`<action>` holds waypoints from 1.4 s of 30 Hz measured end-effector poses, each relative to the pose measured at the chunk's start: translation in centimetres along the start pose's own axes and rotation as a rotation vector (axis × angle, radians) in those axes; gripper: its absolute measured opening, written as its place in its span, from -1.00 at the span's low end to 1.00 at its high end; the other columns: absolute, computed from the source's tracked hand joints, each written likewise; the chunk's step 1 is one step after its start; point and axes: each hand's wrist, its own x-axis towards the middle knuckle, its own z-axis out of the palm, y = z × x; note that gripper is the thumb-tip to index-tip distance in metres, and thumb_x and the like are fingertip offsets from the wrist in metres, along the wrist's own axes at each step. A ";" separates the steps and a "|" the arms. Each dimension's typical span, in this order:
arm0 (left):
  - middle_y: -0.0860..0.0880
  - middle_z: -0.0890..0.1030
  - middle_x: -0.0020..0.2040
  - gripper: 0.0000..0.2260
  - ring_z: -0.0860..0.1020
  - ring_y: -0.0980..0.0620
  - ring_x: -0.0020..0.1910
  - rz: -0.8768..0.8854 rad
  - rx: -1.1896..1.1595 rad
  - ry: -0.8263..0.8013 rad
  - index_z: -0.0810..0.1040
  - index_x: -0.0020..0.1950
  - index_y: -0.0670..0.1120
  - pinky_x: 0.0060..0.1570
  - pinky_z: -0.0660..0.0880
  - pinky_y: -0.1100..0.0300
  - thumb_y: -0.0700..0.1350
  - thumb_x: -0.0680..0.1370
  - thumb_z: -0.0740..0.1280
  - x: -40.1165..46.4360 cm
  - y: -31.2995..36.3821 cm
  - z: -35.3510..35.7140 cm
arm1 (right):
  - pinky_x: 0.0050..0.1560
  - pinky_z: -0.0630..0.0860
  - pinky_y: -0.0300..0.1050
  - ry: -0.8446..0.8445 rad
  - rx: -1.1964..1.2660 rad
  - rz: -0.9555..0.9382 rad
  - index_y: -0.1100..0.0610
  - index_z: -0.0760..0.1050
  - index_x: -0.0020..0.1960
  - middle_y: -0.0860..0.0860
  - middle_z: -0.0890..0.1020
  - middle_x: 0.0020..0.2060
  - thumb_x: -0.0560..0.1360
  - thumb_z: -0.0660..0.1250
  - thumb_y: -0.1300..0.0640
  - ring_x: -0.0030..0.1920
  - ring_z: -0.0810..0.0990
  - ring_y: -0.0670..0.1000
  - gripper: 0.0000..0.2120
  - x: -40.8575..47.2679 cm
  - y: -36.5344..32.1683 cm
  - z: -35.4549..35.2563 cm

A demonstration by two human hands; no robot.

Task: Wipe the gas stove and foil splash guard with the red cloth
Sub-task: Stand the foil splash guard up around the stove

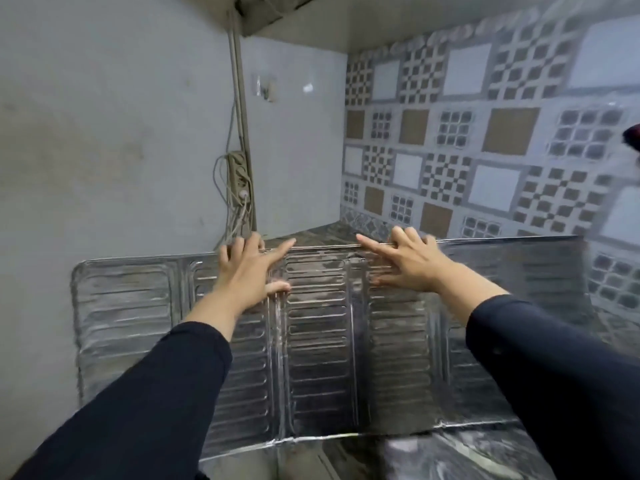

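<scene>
The silver foil splash guard (318, 341) stands upright across the middle of the view, folded into ribbed panels. My left hand (244, 271) rests on its top edge, with fingers curled over the back, the thumb on the front face and the index finger stretched along the rim. My right hand (407, 263) grips the same edge a little to the right in the same way. Neither a red cloth nor the gas stove can be made out in this view.
A power strip with dangling cables (237, 178) hangs on the grey wall behind the guard's left part. Patterned tiles (485, 133) cover the right wall. A marbled countertop (460, 455) lies below the guard. A dark red object (633, 135) pokes in at the right edge.
</scene>
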 end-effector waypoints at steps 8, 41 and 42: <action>-0.08 0.29 0.12 -0.32 0.24 -0.10 0.07 0.095 -0.072 0.277 0.10 0.44 0.34 0.14 0.19 -0.09 0.16 0.42 0.38 8.5 6.1 -3.3 | 0.16 0.31 0.20 0.198 -0.233 0.143 -0.43 -0.41 0.34 0.12 0.29 0.21 0.43 0.29 -0.24 0.21 0.27 0.15 -0.11 -0.2 8.2 -7.4; -0.14 0.31 0.10 -0.32 0.21 -0.09 0.02 0.626 -0.516 0.508 0.09 0.45 0.33 0.04 0.07 0.00 0.03 0.45 0.38 20.4 60.6 -3.7 | 0.30 0.17 0.26 0.041 -0.607 0.719 -0.46 -0.47 0.30 0.12 0.24 0.23 0.46 0.27 0.31 0.11 0.17 0.17 0.05 -35.1 44.7 -17.7; -0.13 0.32 0.10 -0.31 0.22 -0.10 0.03 0.638 -0.519 0.490 0.10 0.44 0.32 0.04 0.08 0.00 0.03 0.44 0.40 20.1 62.0 -3.3 | 0.30 0.16 0.25 0.012 -0.609 0.727 -0.45 -0.48 0.30 0.13 0.24 0.24 0.46 0.28 0.30 0.12 0.20 0.19 0.05 -36.3 45.4 -17.3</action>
